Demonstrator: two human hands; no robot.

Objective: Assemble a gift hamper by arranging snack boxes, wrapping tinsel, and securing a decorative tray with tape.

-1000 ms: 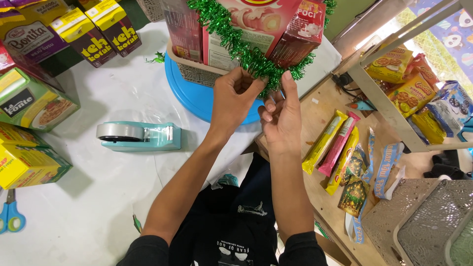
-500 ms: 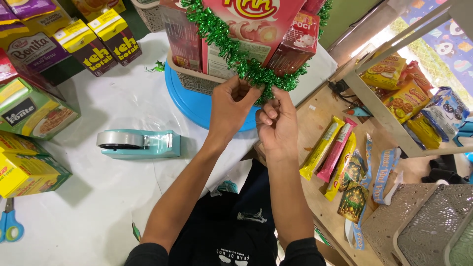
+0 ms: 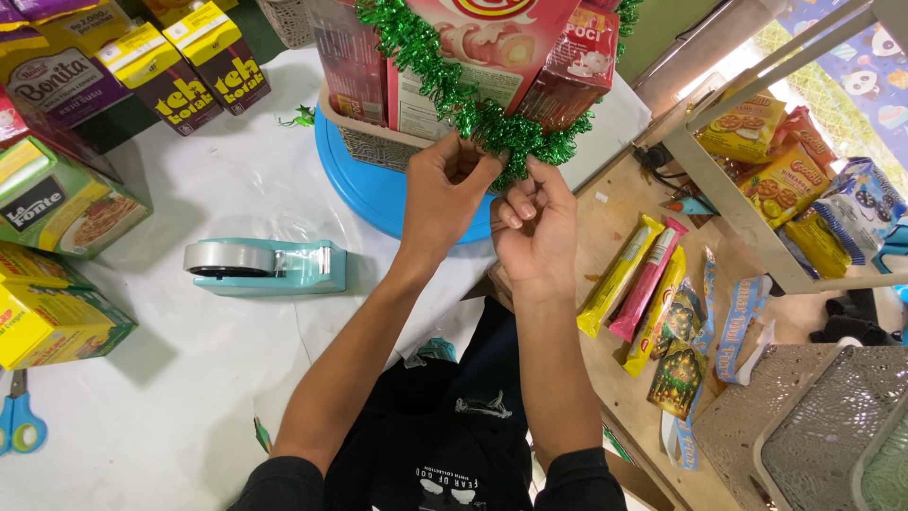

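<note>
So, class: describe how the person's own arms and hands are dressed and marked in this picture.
Both the left hand and right hand are bare: no gloves, rings or watch show. The forearms are uncovered, with black sleeves pushed up to about the elbows. The black top carries small white print.

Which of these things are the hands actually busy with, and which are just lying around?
In use: left hand and right hand on the green tinsel around the basket of snack boxes.

Lying about: tape dispenser, scissors, yellow cartons, snack sachets.
</note>
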